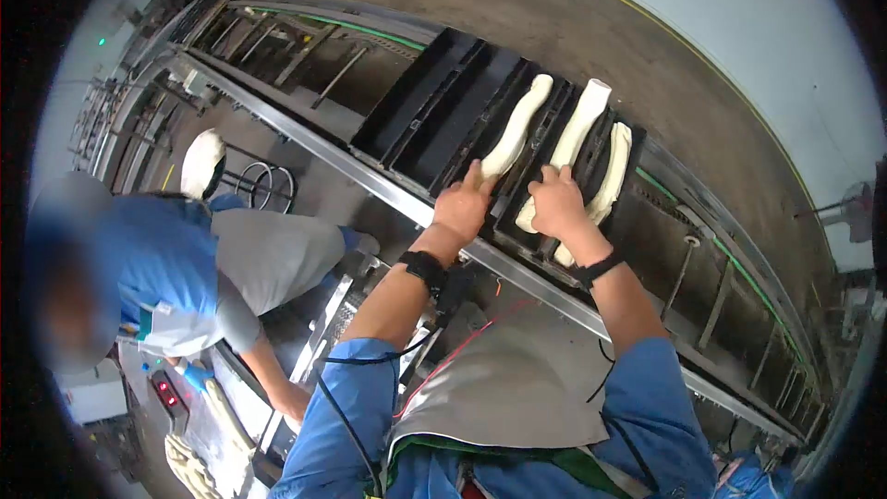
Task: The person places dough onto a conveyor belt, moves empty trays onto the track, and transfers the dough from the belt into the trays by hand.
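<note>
Three long pale dough strips lie at the black baking pans in front of me. My left hand (pixel 462 203) is at the near end of the left dough strip (pixel 519 125), its fingers closed on that end. Over the lower part of the middle dough strip (pixel 582 125) is my right hand (pixel 559 206), fingers bent around it; the palm side is hidden. The far ends of these two strips rest up on the pan rims. The right dough strip (pixel 610 176) lies along the last pan, beside my right hand and apart from it.
The joined black pans (pixel 434 111) sit across a metal conveyor with a steel side rail (pixel 305 134). To the left, a co-worker in a blue shirt (pixel 171 259) bends over a table with more dough (pixel 226 416) and a red-lit display (pixel 166 393). Dark cables hang by my arms.
</note>
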Demonstrator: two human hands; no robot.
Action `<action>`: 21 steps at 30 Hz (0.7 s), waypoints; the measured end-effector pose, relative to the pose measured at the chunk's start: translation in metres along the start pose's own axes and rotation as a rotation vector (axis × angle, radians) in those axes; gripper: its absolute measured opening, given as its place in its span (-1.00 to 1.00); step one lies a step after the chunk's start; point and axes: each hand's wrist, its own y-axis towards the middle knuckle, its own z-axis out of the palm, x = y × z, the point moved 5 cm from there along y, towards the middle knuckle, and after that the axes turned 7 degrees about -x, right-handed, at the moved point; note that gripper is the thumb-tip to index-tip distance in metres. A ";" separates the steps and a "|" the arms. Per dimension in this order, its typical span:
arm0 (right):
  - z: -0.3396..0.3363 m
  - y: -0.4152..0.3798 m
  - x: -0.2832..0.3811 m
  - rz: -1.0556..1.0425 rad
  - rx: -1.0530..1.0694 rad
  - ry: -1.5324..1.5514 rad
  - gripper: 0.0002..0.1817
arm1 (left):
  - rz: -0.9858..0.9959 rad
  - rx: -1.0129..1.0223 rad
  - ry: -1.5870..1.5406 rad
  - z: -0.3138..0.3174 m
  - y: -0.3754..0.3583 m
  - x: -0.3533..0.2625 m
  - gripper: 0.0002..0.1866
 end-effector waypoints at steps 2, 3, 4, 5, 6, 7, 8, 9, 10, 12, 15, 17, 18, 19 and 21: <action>0.008 0.019 0.009 -0.028 0.141 0.029 -0.70 | 0.001 0.101 0.135 0.006 -0.007 0.017 -0.49; 0.009 0.023 0.018 -0.042 0.130 0.060 -0.81 | 0.035 0.145 0.166 -0.001 -0.008 0.021 -0.49; 0.012 0.023 0.026 -0.094 0.183 0.088 -0.81 | 0.071 0.192 0.197 -0.006 -0.011 0.023 -0.49; 0.015 0.023 0.034 -0.142 0.235 0.115 -0.82 | 0.013 0.260 0.175 -0.011 -0.015 0.028 -0.51; 0.018 0.023 0.040 -0.191 0.290 0.141 -0.82 | 0.026 0.171 0.184 -0.015 -0.020 0.031 -0.51; 0.017 0.021 0.044 -0.179 0.268 0.241 -0.80 | 0.038 0.083 0.191 -0.019 -0.030 0.035 -0.50; 0.016 0.019 0.047 -0.170 0.247 0.342 -0.78 | 0.051 -0.002 0.198 -0.021 -0.041 0.037 -0.50; 0.010 0.016 0.049 -0.137 0.158 0.419 -0.74 | -0.013 -0.047 0.100 -0.030 -0.050 0.034 -0.45; 0.006 0.015 0.050 -0.103 0.074 0.502 -0.71 | 0.000 -0.122 0.026 -0.039 -0.062 0.031 -0.46; -0.004 0.010 0.043 -0.109 -0.132 0.474 -0.47 | 0.029 -0.285 -0.112 -0.052 -0.098 0.027 -0.47; -0.018 -0.013 0.033 0.058 -0.291 0.274 -0.34 | -0.049 -0.244 -0.365 -0.046 -0.173 0.029 -0.56; -0.007 -0.031 0.030 0.227 -0.219 0.425 -0.26 | -0.106 -0.212 -0.430 -0.044 -0.232 0.024 -0.58; 0.002 -0.044 0.033 0.270 -0.154 0.589 -0.22 | -0.184 -0.182 -0.493 -0.029 -0.265 0.025 -0.60; 0.012 -0.052 0.037 0.309 -0.076 0.748 -0.19 | -0.214 -0.184 -0.456 -0.037 -0.293 0.020 -0.60; 0.021 -0.070 0.058 0.353 0.116 0.876 -0.14 | -0.338 -0.213 -0.447 -0.038 -0.351 0.018 -0.60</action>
